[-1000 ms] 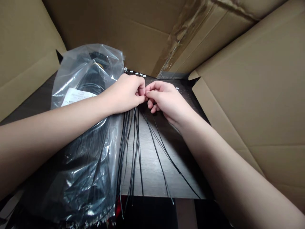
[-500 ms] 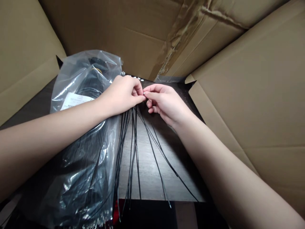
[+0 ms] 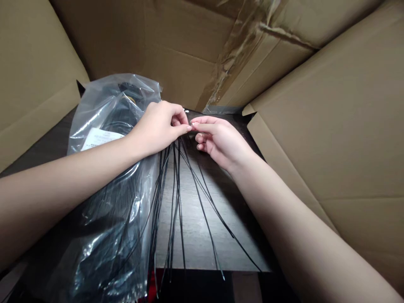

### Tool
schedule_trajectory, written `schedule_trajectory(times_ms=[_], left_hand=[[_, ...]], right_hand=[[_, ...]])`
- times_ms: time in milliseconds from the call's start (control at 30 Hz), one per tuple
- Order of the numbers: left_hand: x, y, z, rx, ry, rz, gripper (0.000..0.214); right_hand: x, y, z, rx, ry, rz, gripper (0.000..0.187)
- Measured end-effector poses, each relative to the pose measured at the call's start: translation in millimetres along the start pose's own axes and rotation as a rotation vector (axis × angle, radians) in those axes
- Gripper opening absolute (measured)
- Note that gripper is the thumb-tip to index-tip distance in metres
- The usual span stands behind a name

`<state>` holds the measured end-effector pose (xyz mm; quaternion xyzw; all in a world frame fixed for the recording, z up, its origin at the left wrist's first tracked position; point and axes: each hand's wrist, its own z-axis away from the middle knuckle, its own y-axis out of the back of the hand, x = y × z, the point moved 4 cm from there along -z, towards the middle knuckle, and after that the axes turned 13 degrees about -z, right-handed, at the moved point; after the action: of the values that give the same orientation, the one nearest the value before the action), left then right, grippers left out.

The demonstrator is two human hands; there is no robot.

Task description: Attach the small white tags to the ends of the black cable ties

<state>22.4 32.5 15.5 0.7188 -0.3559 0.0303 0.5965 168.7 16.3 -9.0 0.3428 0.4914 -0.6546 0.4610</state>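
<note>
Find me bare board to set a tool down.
Board shows bare between the outermost black strand and the right forearm, and behind the right hand by the cardboard flap. Crowded: below the hands, where strands fan out, and left, under the plastic bag and left hand.

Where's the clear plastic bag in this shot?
In the head view, the clear plastic bag lies at left on a dark wood-grain board, under the person's left forearm, just left of the thin black strands hanging below the left hand.
</note>
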Motion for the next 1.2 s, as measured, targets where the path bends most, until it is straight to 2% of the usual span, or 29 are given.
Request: schedule_trajectory(times_ms=[267,533,700,967,1200], left_hand=[[0.2,0.0,-0.5,0.044,-0.006,0.067,0.014],[-2.0,-0.1,-2.5,0.059,0.049,0.252,0.011],[-3.0,-1.2,-4.3,0.069,0.063,0.337,0.011],[-3.2,0.4,-4.9,0.029,0.134,0.516,0.009],[0.8,2.2,-3.9,-0.025,0.149,0.580,0.009]], right_hand=[[-0.9,-0.7,-1.6,-0.058,-0.054,-0.037,0.011],[-0.5,-0.5,-4.5,-0.195,-0.069,-0.170,0.008],[1.3,-0.2,-7.1,-0.279,-0.088,-0.237,0.018],[2.4,0.1,-9.6,-0.324,-0.108,-0.284,0.036],[4.0,-1.5,-9.7,-0.275,-0.152,-0.278,0.036]])
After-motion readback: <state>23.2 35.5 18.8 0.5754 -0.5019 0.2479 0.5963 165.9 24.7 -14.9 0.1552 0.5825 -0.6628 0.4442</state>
